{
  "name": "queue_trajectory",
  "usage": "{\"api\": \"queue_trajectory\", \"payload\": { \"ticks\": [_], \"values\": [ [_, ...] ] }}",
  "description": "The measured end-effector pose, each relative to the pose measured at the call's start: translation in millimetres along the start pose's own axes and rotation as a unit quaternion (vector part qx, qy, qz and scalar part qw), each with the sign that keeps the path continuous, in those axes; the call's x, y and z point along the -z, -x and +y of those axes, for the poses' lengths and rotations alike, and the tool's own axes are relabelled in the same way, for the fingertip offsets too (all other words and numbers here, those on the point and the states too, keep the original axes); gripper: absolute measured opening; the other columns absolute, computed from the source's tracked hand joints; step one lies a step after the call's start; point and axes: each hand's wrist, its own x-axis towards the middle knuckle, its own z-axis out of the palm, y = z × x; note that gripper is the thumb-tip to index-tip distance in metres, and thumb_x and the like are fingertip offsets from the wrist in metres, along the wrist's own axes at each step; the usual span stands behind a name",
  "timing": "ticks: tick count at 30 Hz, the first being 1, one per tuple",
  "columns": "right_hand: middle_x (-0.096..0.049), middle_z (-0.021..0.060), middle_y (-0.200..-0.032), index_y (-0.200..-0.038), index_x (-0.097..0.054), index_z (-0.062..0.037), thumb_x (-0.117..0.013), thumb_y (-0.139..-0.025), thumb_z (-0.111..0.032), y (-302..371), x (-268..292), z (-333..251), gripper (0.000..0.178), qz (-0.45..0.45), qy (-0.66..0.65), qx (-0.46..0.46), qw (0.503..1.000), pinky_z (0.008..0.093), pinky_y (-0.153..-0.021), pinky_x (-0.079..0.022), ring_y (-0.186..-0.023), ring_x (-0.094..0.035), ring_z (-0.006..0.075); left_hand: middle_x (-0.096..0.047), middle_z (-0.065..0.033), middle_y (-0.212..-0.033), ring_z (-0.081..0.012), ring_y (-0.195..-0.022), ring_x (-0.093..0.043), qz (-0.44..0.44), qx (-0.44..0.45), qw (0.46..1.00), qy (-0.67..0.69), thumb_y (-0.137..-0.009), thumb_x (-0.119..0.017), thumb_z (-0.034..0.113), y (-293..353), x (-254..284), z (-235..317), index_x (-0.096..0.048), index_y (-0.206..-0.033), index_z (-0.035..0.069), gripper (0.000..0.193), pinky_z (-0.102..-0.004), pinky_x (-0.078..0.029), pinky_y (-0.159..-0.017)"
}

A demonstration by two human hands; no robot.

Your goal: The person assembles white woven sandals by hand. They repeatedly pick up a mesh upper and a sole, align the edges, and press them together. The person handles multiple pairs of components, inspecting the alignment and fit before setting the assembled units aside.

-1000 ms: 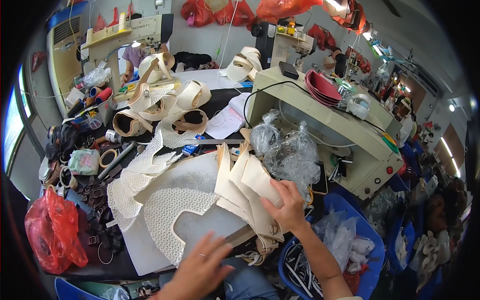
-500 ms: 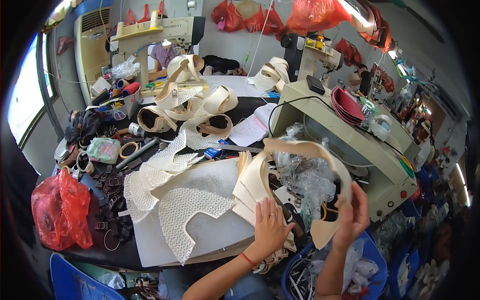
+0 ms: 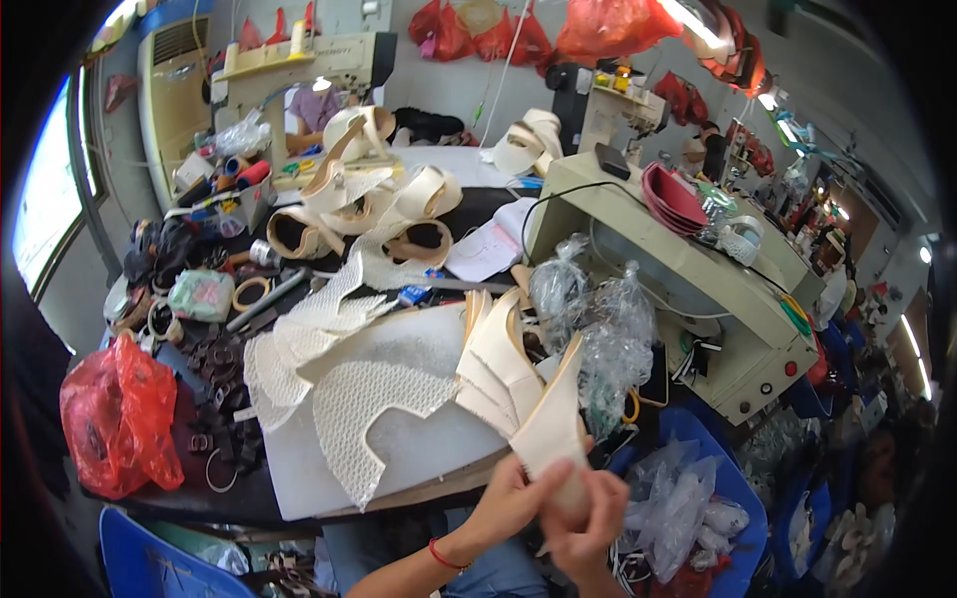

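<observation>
Both hands meet low in the head view around one cream leather shoe piece [image 3: 554, 419] that stands up on edge. My left hand [image 3: 508, 498] grips its lower left side and my right hand [image 3: 588, 518] pinches its bottom end. Just behind it leans a stack of similar cream leather pieces [image 3: 493, 364] on the white work board [image 3: 419, 448]. Several white mesh shoe pieces [image 3: 369, 399] lie spread on that board to the left.
Crumpled clear plastic bags [image 3: 598, 319] sit to the right of the stack, against a beige sewing machine [image 3: 678, 269]. A blue bin [image 3: 738, 498] with bags is at lower right, a red plastic bag [image 3: 115, 419] at left, and dark buckles [image 3: 214, 419], tape rolls and finished sandal uppers [image 3: 389, 219] beyond.
The cream piece has come down from a raised loop in my right hand to in front of me. My left hand left the stack and now grips the piece too.
</observation>
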Motion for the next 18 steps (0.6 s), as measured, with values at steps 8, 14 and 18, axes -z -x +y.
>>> {"api": "queue_trajectory", "payload": {
  "ticks": [8, 14, 18],
  "values": [
    [-0.056, 0.0067, -0.101, -0.103, -0.062, -0.0067, -0.072, -0.072, -0.018, -56, 10, -33, 0.033, -0.177, 0.008, 0.207, 0.962, 0.0359, -0.079, -0.04, -0.092, -0.051, 0.0243, -0.057, -0.0035, -0.109, -0.0061, -0.093, -0.053, 0.032, 0.008, 0.999, -0.016, -0.089, -0.057, 0.013, 64, 28, 2, -0.043, -0.126, 0.002, 0.041, -0.0234, -0.046, -0.079],
    [-0.058, 0.0069, -0.103, -0.103, -0.062, -0.0054, -0.069, -0.073, -0.017, -53, -14, -39, 0.032, -0.292, -0.036, 0.322, 0.9, 0.04, -0.085, -0.04, -0.097, -0.054, 0.0213, -0.057, -0.0064, -0.112, -0.013, -0.095, -0.057, 0.075, 0.063, 0.969, 0.226, -0.093, -0.044, 0.022, 101, 35, 17, -0.045, -0.123, 0.0, 0.037, -0.0285, -0.044, -0.086],
    [-0.058, 0.0066, -0.101, -0.097, -0.062, -0.0056, -0.067, -0.073, -0.015, -41, -17, -45, 0.026, -0.301, -0.043, 0.346, 0.887, 0.0417, -0.087, -0.039, -0.096, -0.055, 0.0215, -0.06, -0.0083, -0.107, -0.0174, -0.096, -0.058, 0.125, 0.142, 0.952, 0.239, -0.092, -0.041, 0.021, 112, 45, 8, -0.054, -0.114, -0.001, 0.034, -0.0331, -0.044, -0.088]
  ]
}}
